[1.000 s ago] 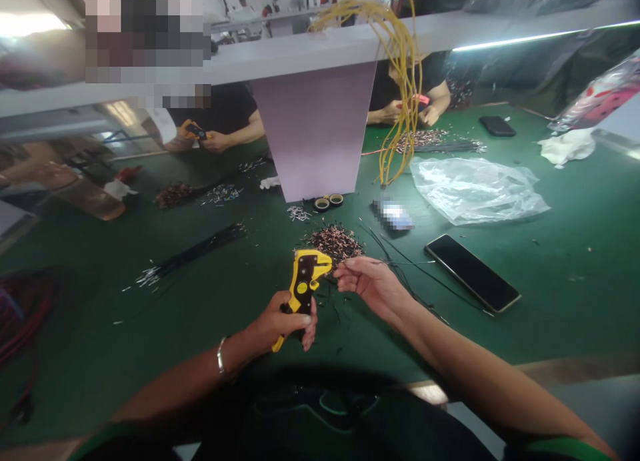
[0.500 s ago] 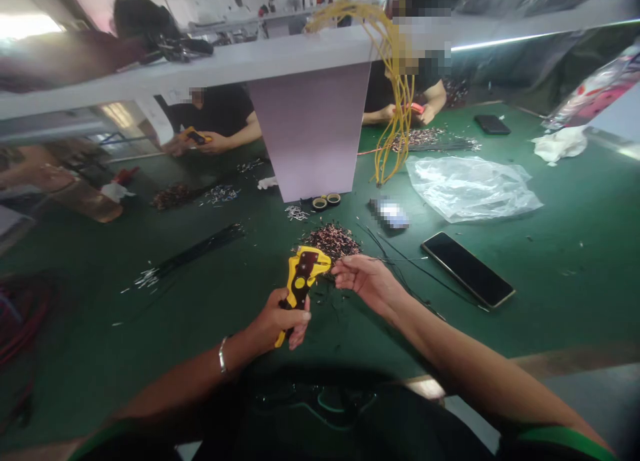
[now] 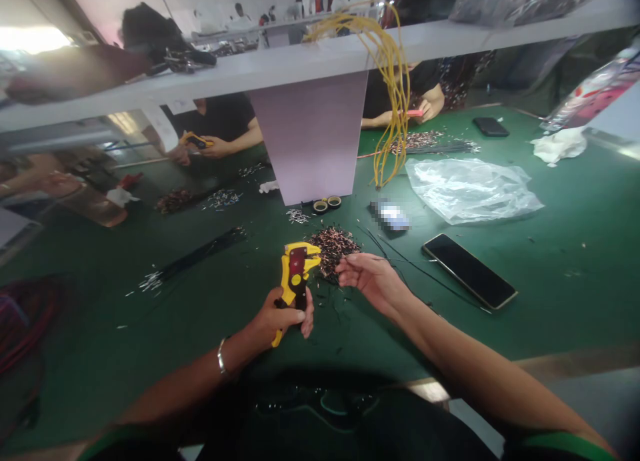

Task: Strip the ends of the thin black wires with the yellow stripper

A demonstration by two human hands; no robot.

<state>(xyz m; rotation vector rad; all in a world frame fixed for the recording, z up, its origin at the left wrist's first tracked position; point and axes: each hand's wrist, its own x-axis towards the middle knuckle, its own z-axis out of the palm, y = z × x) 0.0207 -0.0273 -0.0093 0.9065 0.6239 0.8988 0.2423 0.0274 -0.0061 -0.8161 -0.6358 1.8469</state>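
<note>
My left hand (image 3: 277, 319) grips a yellow and black wire stripper (image 3: 295, 274) by its handle, with the jaws pointing up and away from me. My right hand (image 3: 370, 279) is just to the right of the stripper, its fingers curled around a thin black wire (image 3: 415, 261). The wire runs off to the right over the green mat (image 3: 240, 327). A heap of cut wire pieces with copper ends (image 3: 333, 251) lies directly beyond my hands, with loose black scraps scattered below it.
A black smartphone (image 3: 470, 271) lies to my right, beyond it a clear plastic bag (image 3: 473, 191). A pale column (image 3: 310, 137) carries a white shelf (image 3: 300, 47) with yellow wires (image 3: 387, 94) hanging down. Co-workers' hands (image 3: 425, 111) work across the table. A black wire bundle (image 3: 200, 254) lies left.
The wire stripper has turned more upright and its jaws have swung away from the right hand. The hands have drawn slightly apart, and the whole view has shifted a little.
</note>
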